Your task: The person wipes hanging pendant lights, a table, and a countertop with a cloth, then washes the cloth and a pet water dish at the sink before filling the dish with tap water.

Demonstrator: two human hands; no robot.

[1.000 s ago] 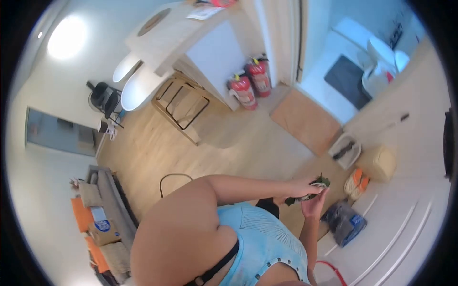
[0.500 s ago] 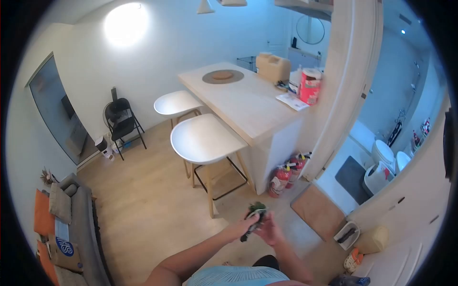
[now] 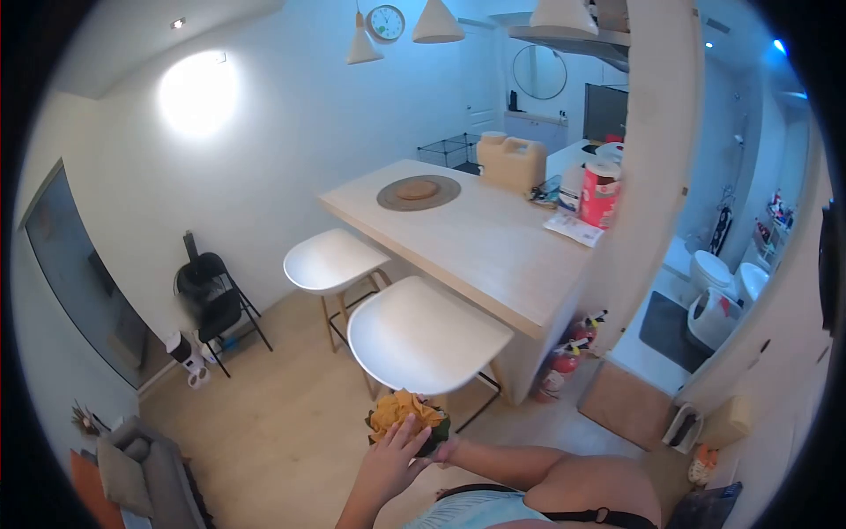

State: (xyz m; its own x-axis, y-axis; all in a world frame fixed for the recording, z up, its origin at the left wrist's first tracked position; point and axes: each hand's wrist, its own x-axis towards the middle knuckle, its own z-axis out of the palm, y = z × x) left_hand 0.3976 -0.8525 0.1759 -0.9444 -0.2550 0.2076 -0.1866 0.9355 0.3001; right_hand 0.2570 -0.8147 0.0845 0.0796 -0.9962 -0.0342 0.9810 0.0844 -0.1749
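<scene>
A bunch of yellow-orange flowers with dark green leaves (image 3: 401, 411) is in front of my body, its blossoms facing up. My left hand (image 3: 398, 456) lies against the near side of the blossoms with its fingers stretched out. My right hand (image 3: 447, 452) is at the lower right of the bunch, by the leaves, and appears to hold it from below. Most of the right hand's fingers are hidden behind the flowers and the left hand. The stems are out of sight.
Two white stools (image 3: 421, 339) stand at a counter (image 3: 476, 242) bearing a round placemat (image 3: 388, 196), a beige jug (image 3: 513, 163) and a pink-wrapped roll (image 3: 601, 198). Fire extinguishers (image 3: 557, 375) stand beside the counter. A grey sofa (image 3: 167, 472) is at the left.
The bunch has turned from leaves and stem showing to yellow blossoms facing up, and moved left. My left hand has shifted onto the blossoms. The head view has tilted up.
</scene>
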